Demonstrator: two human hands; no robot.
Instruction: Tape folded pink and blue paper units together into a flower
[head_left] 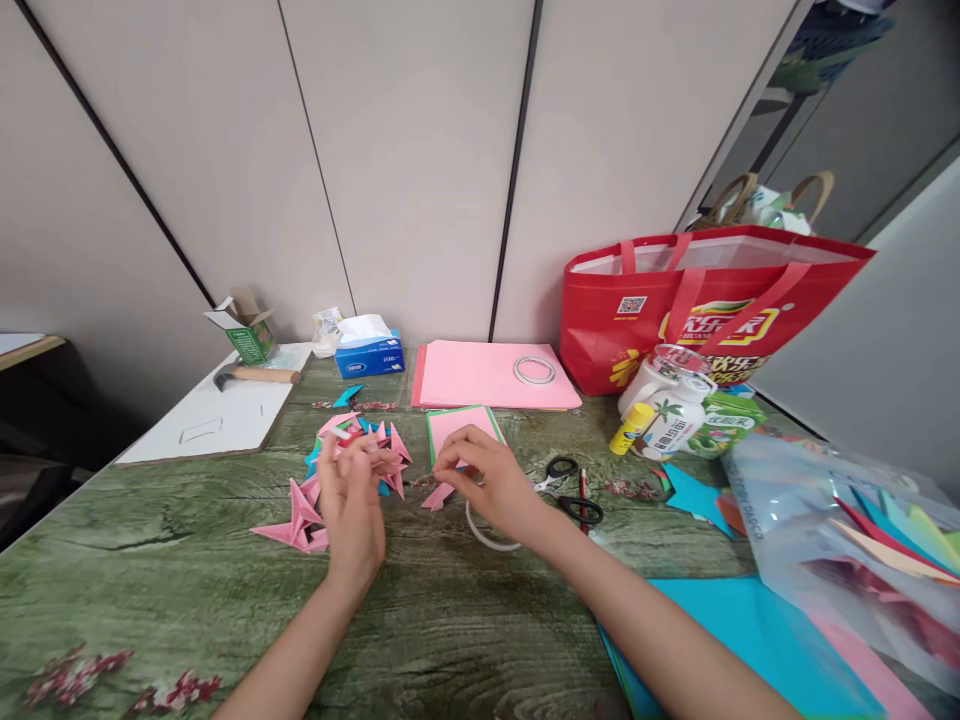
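Left hand (352,505) is up over the pile of folded pieces (375,450), pink and blue, on the green worktop (465,610). Fingers are curled; can't tell if it grips one. Right hand (484,482) is closed in a pinch, with a pink folded piece (437,496) sticking out under the thumb, just in front of the pink sheet on green card (461,422). Scissors (576,492) lie just right of that hand. Pink paper stack (480,380) and red bag (675,310) sit by the wall.
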